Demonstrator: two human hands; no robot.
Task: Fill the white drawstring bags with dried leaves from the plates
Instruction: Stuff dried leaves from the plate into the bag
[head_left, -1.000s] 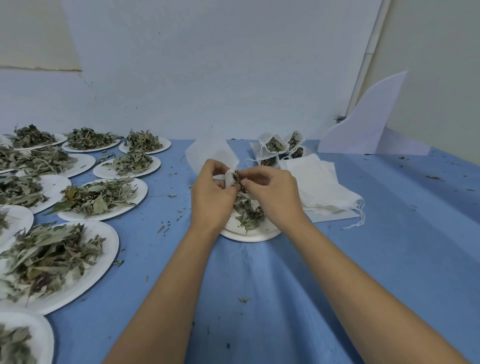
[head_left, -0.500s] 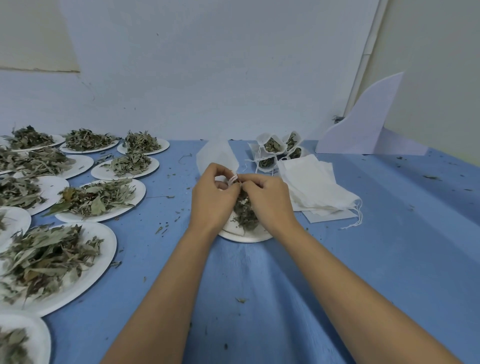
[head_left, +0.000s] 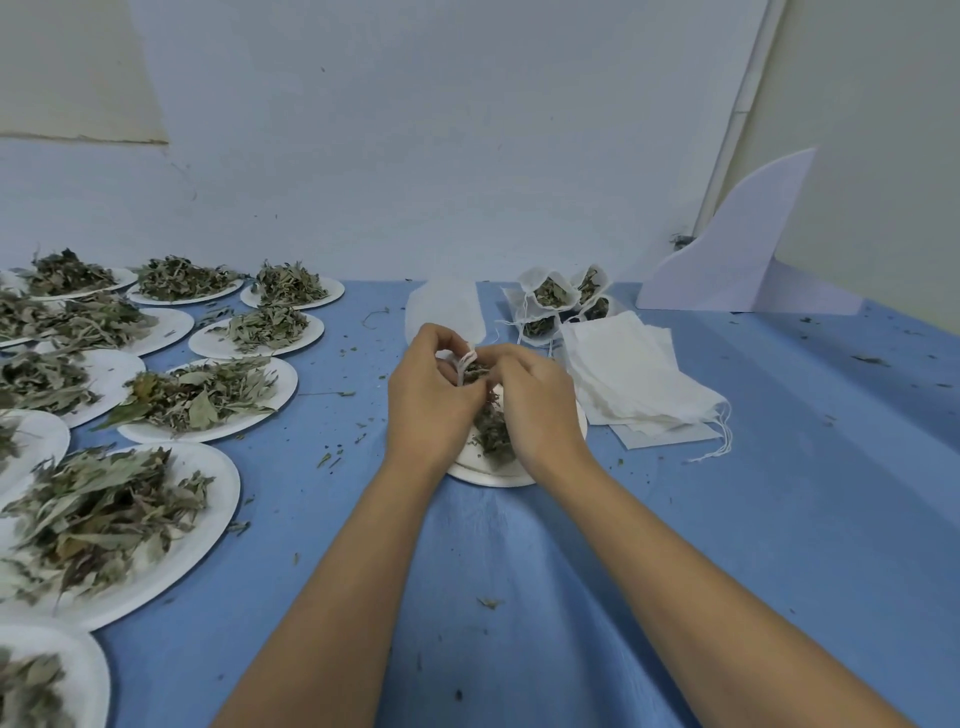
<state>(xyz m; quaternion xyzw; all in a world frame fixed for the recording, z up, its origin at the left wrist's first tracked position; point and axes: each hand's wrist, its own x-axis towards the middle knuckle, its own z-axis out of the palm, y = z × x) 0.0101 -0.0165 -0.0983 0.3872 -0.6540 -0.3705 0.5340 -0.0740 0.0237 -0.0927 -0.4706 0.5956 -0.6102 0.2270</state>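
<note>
A small white drawstring bag (head_left: 464, 364) is held up between both hands over a white plate (head_left: 488, 475) of dried leaves (head_left: 492, 434). My left hand (head_left: 431, 400) pinches the bag's rim on the left. My right hand (head_left: 530, 400) has its fingertips at the bag's mouth with dried leaves between them. Most of the bag is hidden by my fingers. Filled bags (head_left: 550, 296) stand open at the back. A stack of flat empty bags (head_left: 628, 374) lies to the right.
Several white plates heaped with dried leaves (head_left: 202, 400) cover the left of the blue table (head_left: 779, 493). A lone flat bag (head_left: 444, 312) lies behind my hands. A white foam board piece (head_left: 737, 249) leans at the back right. Leaf crumbs are scattered about.
Both hands have stayed together over the plate, with the right hand's fingers working leaves at the bag's mouth. The bag's rim now sticks up between the thumbs.
</note>
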